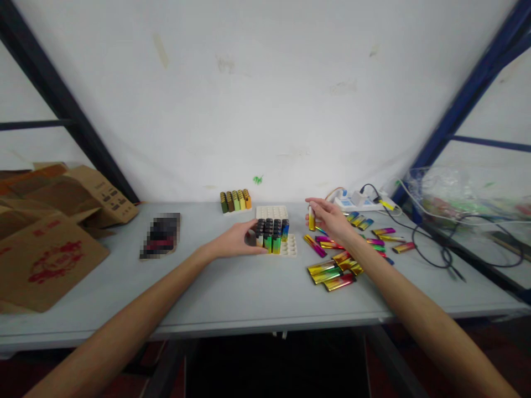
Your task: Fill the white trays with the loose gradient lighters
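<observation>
A white tray [289,247] stands at the middle of the grey table, with several colourful lighters [272,232] upright in its left slots. My left hand [237,241] rests against the tray's left side, fingers curled round the standing lighters. My right hand [328,219] hovers to the right of the tray and pinches one yellow lighter [311,219] upright between thumb and fingers. Loose shiny lighters [335,270] lie scattered on the table under and beside my right forearm.
A second empty white tray [271,211] and a row of green and orange lighters [235,200] stand behind. Cardboard boxes [50,232] fill the left. A dark packet [161,236] lies left of centre. A power strip [360,200], black cables [431,246] and a plastic bag [460,193] sit right.
</observation>
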A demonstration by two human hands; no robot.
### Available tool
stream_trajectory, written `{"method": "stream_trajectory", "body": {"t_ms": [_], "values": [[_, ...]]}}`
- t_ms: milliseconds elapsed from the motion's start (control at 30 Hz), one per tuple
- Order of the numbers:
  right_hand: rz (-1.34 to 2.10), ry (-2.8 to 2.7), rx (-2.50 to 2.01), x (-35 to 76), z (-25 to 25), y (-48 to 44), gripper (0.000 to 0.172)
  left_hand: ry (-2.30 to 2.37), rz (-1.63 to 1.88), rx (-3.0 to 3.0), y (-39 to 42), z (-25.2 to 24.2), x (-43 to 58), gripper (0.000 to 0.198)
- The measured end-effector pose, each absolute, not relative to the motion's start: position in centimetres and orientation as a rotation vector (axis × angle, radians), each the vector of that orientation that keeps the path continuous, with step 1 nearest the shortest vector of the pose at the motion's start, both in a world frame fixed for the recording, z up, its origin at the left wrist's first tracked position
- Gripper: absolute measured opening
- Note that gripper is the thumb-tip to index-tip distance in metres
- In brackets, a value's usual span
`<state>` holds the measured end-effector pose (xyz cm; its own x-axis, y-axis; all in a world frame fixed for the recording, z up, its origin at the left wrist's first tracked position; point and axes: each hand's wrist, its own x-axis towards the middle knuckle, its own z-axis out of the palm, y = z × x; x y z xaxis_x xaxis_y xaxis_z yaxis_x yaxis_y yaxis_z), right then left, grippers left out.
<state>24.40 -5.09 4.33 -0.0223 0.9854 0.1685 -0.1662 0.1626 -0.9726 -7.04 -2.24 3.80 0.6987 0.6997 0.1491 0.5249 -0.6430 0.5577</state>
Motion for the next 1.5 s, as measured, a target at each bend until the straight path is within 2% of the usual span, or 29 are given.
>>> {"method": "stream_trajectory", "body": {"t_ms": [367,533,767,967,1267,1500], "values": [[1.158,-1.43,-1.046,22.6,3.6,-5.6,0.038,0.898,0.504,2.396,-2.0,3.5,-7.1,0.067],[1.312,-1.382,-0.979,21.8,3.6,-6.4,0.042,0.897,0.506,2.403,-2.3,3.8,-7.0,0.073],[1.264,-1.368,-0.96,21.1,3.9,-6.9,0.043,0.896,0.518,2.402,-2.2,3.8,-7.0,0.072],[1.47,-1.323,-1.0,21.3,3.1,-5.9,0.052,0.909,0.511,2.395,-2.3,3.8,-7.0,0.07],[1.274,-1.323,-1.091,20.8,2.9,-6.1,0.031,0.907,0.51,2.411,-2.2,3.8,-7.0,0.071],[1.318,-1.287,-1.116,20.9,2.5,-5.8,0.038,0.909,0.504,2.422,-2.1,3.7,-7.1,0.07]]}}
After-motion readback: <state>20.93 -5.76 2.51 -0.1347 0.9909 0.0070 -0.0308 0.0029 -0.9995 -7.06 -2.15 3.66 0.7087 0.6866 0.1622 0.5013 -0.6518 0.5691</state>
